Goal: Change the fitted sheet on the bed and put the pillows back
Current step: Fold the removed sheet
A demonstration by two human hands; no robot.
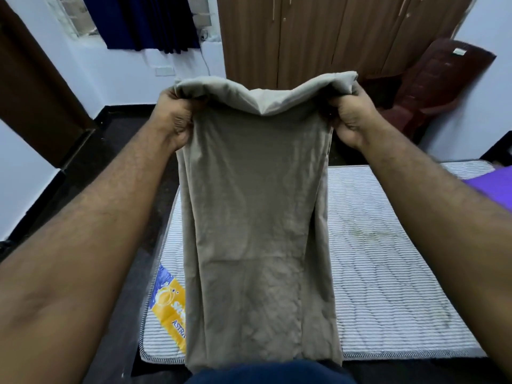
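The striped, quilted white-and-grey mattress lies bare, with no sheet on it and an orange-and-blue brand label showing at its near left edge, so the old covering seems to be off already and the fresh one not yet spread. No pillow can be identified with certainty; a purple shape at the right edge, resting on the mattress, may be one, but too little of it shows to say. The folded grey-beige fabric fitted sheet hangs in the air in front of the person, above the near left part of the mattress, its lower end dropping toward the dark blue clothing at the bottom of the view. It is held only along its top edge: the left hand has its fingers curled around the upper left corner, and the right hand grips the upper right corner in the same way, both bunching the cloth. Between the two grips the top edge sags into a shallow fold, and the rest hangs free and narrow, in several layers. By this reading, what remains is nearly everything: unfolding the sheet, fitting its corners over the mattress, and returning the pillows.
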